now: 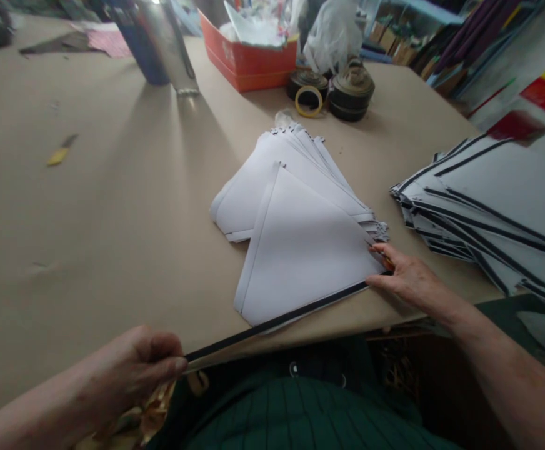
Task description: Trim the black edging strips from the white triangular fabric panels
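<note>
My left hand (pixel 132 375) pinches one end of a narrow black strip (pixel 277 322) at the near table edge. The strip runs taut up to my right hand (pixel 408 281), whose fingers hold its other end at the corner of a white paper triangle (pixel 295 250). The strip lies along that triangle's lower edge. This triangle rests on a fanned stack of similar white paper pieces (pixel 258 194). A small orange item shows between my right fingers, too small to name.
Black-edged white triangles (pixel 502 212) lie stacked at right on the tan table (pixel 113 219). At the back stand a red box (pixel 247 62), a tape roll (pixel 309 100), a dark lidded pot (pixel 351 90), a steel cylinder (pixel 169 47) and a plastic bag (pixel 333 37).
</note>
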Tool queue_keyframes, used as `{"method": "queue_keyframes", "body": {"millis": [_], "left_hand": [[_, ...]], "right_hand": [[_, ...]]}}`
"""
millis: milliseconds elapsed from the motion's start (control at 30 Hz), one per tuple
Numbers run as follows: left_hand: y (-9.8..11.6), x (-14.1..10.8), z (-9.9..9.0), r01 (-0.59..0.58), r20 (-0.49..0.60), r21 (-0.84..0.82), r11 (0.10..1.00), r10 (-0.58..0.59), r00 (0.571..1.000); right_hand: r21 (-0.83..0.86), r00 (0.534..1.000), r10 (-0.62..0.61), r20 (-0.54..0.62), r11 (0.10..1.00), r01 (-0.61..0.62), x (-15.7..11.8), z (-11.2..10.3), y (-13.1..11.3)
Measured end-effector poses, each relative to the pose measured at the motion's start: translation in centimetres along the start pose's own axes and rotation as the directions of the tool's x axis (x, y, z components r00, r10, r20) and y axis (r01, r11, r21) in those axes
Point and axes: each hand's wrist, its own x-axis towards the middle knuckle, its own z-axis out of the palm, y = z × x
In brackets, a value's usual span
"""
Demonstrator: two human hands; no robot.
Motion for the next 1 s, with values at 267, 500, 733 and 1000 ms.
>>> {"method": "queue_keyframes", "body": {"millis": [267, 500, 733, 1000], "left_hand": [[-4.1, -1.1, -0.6, 0.009, -0.032, -0.141, 0.990, -0.013, 0.999], [-3.8, -1.6, -0.6, 0.048, -0.043, -0.202, 0.978, -0.058, 0.997], [-4.1, -2.3, -1.0, 0.055, -0.067, -0.220, 0.974, -0.071, 0.995], [-5.5, -3.0, -2.2, 0.060, -0.233, -0.057, 0.997, -0.072, 0.970]], "right_hand": [[0.019, 0.997, -0.064, -0.050, 0.998, 0.065, 0.4, 0.6, 1.6], [0.116, 0.967, -0.248, -0.059, 0.961, 0.253, -1.9, 0.8, -3.6], [0.267, 0.829, -0.541, 0.146, 0.828, 0.493, -3.0, 4.1, -9.5], [0.109, 0.865, -0.461, 0.199, 0.888, 0.448, -2.9, 4.4, -9.7]]}}
